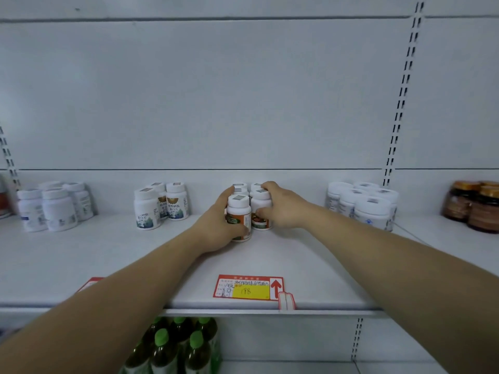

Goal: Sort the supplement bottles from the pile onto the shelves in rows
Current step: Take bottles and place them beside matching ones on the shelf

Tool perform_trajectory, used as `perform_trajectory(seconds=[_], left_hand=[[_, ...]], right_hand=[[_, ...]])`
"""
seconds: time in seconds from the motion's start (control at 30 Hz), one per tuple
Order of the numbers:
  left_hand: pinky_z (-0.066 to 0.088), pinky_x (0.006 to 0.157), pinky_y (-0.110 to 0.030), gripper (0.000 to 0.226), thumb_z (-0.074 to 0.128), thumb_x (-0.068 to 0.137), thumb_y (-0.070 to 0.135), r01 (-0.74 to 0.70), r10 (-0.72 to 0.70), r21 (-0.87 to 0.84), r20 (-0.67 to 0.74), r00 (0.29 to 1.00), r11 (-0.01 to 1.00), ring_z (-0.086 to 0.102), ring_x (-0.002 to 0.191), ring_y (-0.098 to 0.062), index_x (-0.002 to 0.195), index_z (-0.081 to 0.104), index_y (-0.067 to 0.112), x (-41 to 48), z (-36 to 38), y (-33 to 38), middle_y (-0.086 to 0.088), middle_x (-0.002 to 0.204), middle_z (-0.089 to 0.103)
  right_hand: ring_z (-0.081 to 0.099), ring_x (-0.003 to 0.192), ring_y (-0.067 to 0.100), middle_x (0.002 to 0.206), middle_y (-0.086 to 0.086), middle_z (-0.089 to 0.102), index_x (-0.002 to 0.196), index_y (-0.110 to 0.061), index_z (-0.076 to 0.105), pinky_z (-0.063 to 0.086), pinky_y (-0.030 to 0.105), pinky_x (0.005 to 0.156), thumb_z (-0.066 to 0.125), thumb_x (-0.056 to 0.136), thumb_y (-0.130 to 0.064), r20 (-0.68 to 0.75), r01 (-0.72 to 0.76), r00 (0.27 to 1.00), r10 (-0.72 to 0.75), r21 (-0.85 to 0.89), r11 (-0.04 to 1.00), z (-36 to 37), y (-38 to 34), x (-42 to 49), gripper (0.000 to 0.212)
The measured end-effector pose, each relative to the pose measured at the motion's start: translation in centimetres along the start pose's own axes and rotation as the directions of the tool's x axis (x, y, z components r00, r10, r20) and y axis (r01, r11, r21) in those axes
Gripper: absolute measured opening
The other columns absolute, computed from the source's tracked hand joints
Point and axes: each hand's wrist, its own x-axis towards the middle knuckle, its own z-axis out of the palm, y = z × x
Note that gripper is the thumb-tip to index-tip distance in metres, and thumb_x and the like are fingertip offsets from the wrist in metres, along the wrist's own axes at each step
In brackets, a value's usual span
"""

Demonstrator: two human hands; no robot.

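supplement bottles [244, 191], 12 o'clock, being aligned: left hand [216, 228] grips front bottle [239, 211], right hand [282, 209] its neighbour [259, 203]; next nudge flush.

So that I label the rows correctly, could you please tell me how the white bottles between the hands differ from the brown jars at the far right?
The white bottles have white caps and orange-green labels, while the brown jars are dark amber with gold lids. The left hand and right hand grip the white bottles, and the brown jars stand untouched. Both groups stand upright on the same shelf.
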Motion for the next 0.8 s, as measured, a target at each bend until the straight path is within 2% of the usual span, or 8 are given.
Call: perform_trajectory(seconds=[0.1, 0.2, 0.3, 0.43, 0.57, 0.63, 0.73, 0.8], left_hand=[[0.038, 0.056, 0.003, 0.09, 0.072, 0.078, 0.007, 0.001, -0.001, -0.012, -0.007, 1.0, 1.0, 0.053, 0.072, 0.026, 0.147, 0.018, 0.031, 0.3, 0.0, -0.5, 0.03, 0.1, 0.047], [0.039, 0.056, 0.002, 0.09, 0.071, 0.078, 0.012, 0.014, -0.014, 0.011, -0.018, 1.0, 1.0, 0.054, 0.078, 0.017, 0.147, 0.018, 0.035, 0.4, 0.0, -0.7, 0.021, 0.106, 0.052], [0.039, 0.056, 0.002, 0.091, 0.069, 0.079, 0.013, 0.017, -0.015, 0.054, -0.024, 1.0, 0.998, 0.05, 0.081, 0.016, 0.146, 0.013, 0.037, 0.4, 0.0, -0.8, 0.015, 0.113, 0.05], [0.037, 0.056, 0.004, 0.093, 0.067, 0.079, 0.013, 0.017, -0.015, 0.077, -0.023, 1.0, 0.997, 0.051, 0.075, 0.021, 0.146, 0.01, 0.04, 0.5, -0.1, -1.1, 0.026, 0.103, 0.05], [0.033, 0.055, 0.007, 0.09, 0.068, 0.079, 0.012, -0.002, 0.003, 0.082, -0.015, 1.0, 0.997, 0.047, 0.072, 0.032, 0.144, 0.013, 0.042, 0.6, -0.1, -1.4, 0.038, 0.096, 0.044], [0.033, 0.055, 0.007, 0.089, 0.069, 0.079, 0.012, 0.001, 0.0, 0.076, -0.02, 1.0, 0.997, 0.045, 0.071, 0.034, 0.14, 0.014, 0.046, 0.7, -0.1, -1.5, 0.039, 0.096, 0.043], [0.035, 0.055, 0.006, 0.083, 0.072, 0.077, 0.012, 0.013, -0.013, 0.038, 0.009, 1.0, 0.999, 0.048, 0.072, 0.032, 0.123, 0.018, 0.055, 0.9, -0.1, -1.5, 0.04, 0.095, 0.044], [0.039, 0.062, 0.003, 0.076, 0.073, 0.077, 0.016, 0.015, -0.016, 0.017, 0.039, 0.999, 1.0, 0.053, 0.08, 0.026, 0.118, 0.025, 0.059, 0.9, -0.4, -1.3, 0.036, 0.104, 0.047]], right_hand=[[0.05, 0.104, 0.022, 0.13, 0.008, 0.052, 0.14, -0.021, 0.029, 0.037, 0.028, 0.079, 0.062, 0.085, -0.041, -0.002, 0.013, 1.0, -0.013, -0.02, 1.0, -0.1, 0.1, 0.0, 0.067], [0.047, 0.097, 0.02, 0.129, 0.008, 0.052, 0.141, -0.02, 0.028, 0.038, 0.029, 0.079, 0.061, 0.086, -0.04, 0.008, 0.019, 1.0, -0.018, -0.027, 0.999, -0.2, 0.1, 0.0, 0.067], [0.047, 0.1, 0.02, 0.131, 0.008, 0.051, 0.143, -0.02, 0.025, 0.036, 0.028, 0.079, 0.059, 0.088, -0.036, 0.018, 0.017, 1.0, -0.017, -0.037, 0.999, -0.2, 0.1, -0.1, 0.067], [0.047, 0.105, 0.021, 0.135, 0.008, 0.048, 0.145, -0.021, 0.023, 0.033, 0.026, 0.08, 0.058, 0.089, -0.035, 0.016, 0.015, 1.0, -0.014, -0.034, 0.999, 0.0, 0.4, 0.0, 0.067], [0.046, 0.12, 0.025, 0.141, 0.006, 0.044, 0.146, -0.023, 0.022, 0.032, 0.025, 0.084, 0.058, 0.089, -0.037, 0.01, 0.018, 1.0, -0.018, -0.027, 0.999, 0.1, 0.6, -0.1, 0.069], [0.045, 0.121, 0.024, 0.142, 0.005, 0.043, 0.146, -0.024, 0.022, 0.032, 0.025, 0.086, 0.058, 0.089, -0.038, 0.004, 0.018, 1.0, -0.018, -0.015, 1.0, 0.2, 0.7, -0.1, 0.069], [0.044, 0.122, 0.023, 0.144, 0.004, 0.041, 0.147, -0.023, 0.021, 0.032, 0.025, 0.086, 0.058, 0.089, -0.039, 0.018, 0.025, 1.0, -0.025, -0.024, 0.999, -0.1, 0.6, -0.1, 0.071], [0.041, 0.128, 0.023, 0.147, 0.004, 0.038, 0.149, -0.023, 0.019, 0.029, 0.023, 0.087, 0.059, 0.087, -0.042, 0.025, 0.031, 0.999, -0.03, -0.038, 0.999, -0.9, 0.2, 0.0, 0.076]])
